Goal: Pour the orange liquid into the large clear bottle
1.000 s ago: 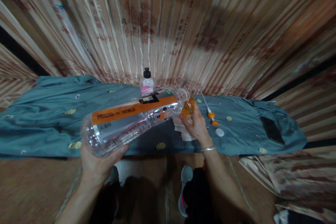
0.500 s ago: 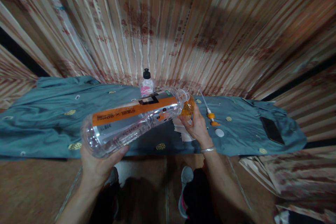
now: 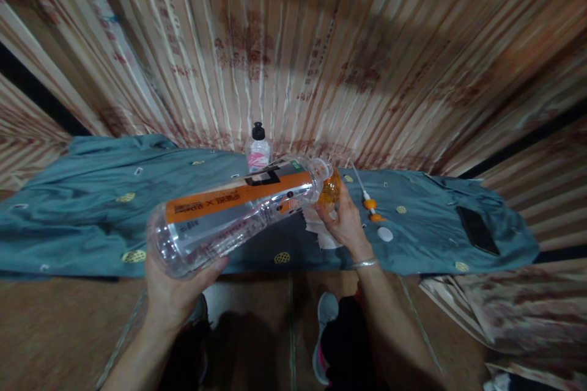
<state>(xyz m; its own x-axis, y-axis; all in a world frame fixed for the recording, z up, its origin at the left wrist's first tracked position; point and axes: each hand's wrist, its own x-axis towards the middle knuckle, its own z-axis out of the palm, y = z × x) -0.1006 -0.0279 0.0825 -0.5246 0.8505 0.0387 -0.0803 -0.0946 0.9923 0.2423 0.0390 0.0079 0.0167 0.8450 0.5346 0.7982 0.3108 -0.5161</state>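
Left hand (image 3: 177,290) gripped clear bottle (image 3: 238,211) by its base, orange label up, tilted at frame center; right hand (image 3: 343,226) held small orange bottle (image 3: 329,189) at its mouth.

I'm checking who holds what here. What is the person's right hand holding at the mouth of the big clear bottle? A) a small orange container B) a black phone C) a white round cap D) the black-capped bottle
A: the right hand grips a small orange container at the mouth of the tilted large clear bottle, whose base the left hand supports.
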